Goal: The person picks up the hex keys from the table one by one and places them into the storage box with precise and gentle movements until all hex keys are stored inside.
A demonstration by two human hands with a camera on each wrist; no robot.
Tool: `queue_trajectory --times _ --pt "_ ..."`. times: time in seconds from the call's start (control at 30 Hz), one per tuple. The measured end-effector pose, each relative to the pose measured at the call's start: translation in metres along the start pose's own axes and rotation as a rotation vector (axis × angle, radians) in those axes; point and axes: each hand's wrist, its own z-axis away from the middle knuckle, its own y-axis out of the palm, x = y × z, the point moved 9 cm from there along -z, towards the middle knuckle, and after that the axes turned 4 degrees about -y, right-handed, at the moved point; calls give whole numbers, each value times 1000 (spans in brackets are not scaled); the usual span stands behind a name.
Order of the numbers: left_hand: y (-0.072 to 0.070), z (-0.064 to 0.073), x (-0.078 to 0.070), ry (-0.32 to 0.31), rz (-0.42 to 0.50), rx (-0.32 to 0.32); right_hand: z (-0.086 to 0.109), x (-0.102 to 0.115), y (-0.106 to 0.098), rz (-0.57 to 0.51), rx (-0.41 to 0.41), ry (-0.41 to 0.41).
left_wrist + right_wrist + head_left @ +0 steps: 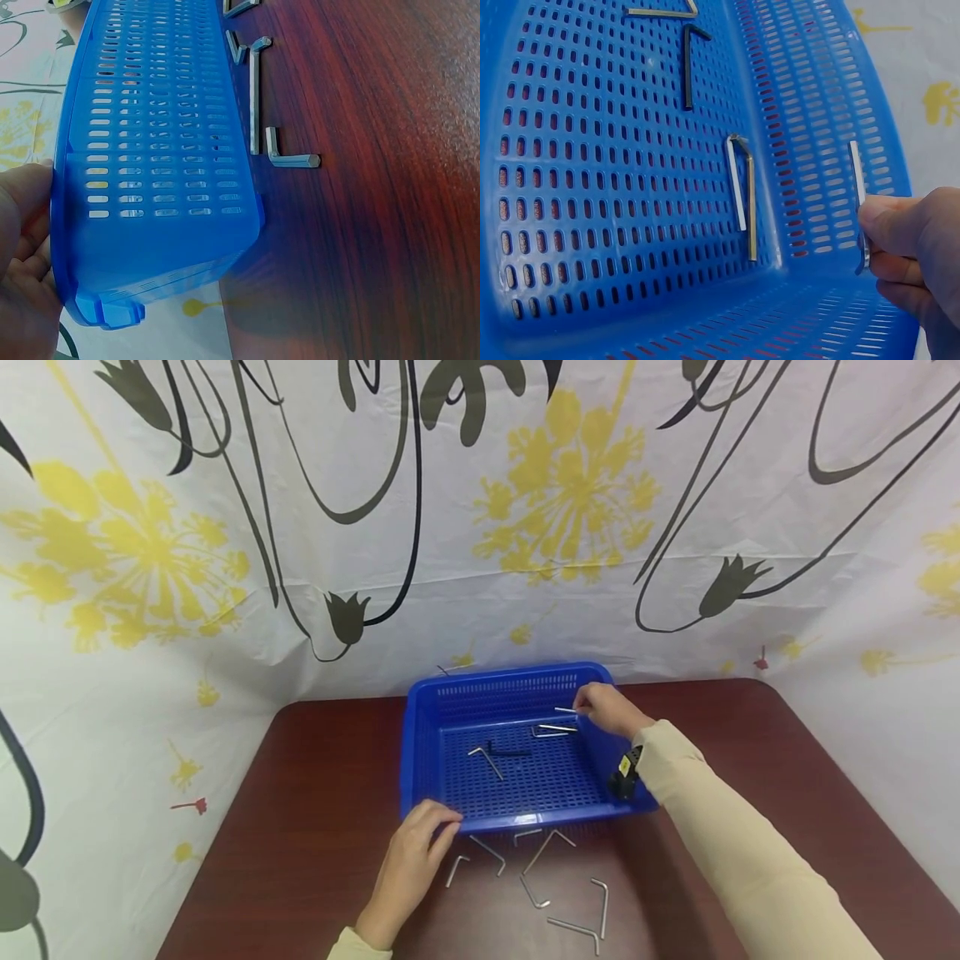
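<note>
My right hand (609, 708) pinches a silver hex key (857, 171) between thumb and fingers, above the far right corner of a blue plastic basket (525, 817). Below it on the basket floor lie two hex keys (751, 210) side by side. Farther left inside are a black hex key (688, 71) and another silver hex key (660, 13). My left hand (415, 852) holds the basket's near left rim, thumb on one side and fingers on the other. Several L-shaped hex keys (604, 910) are scattered on the table in front of the basket.
The dark red-brown wooden table (330, 793) carries the basket near its back edge. A white cloth (465, 543) with yellow and grey flowers hangs behind and at the sides. Perforated basket walls rise around the hex keys inside.
</note>
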Motion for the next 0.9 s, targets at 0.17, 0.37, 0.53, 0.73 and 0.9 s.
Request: queue_trajectory --times 0.17,0.37,0.53,0.73,0.9 --pt "2 -1 0 -9 1 8 -3 -4 5 -14 10 20" --pt "2 -1 1 -15 9 5 -10 -7 10 29 -8 22" --pt "0 0 3 -22 -1 -3 -16 -8 21 17 21 50" --pt "1 0 2 -9 14 4 -16 -19 39 9 69 107" --pt "1 -1 1 2 24 -9 -15 -23 48 45 91 103"
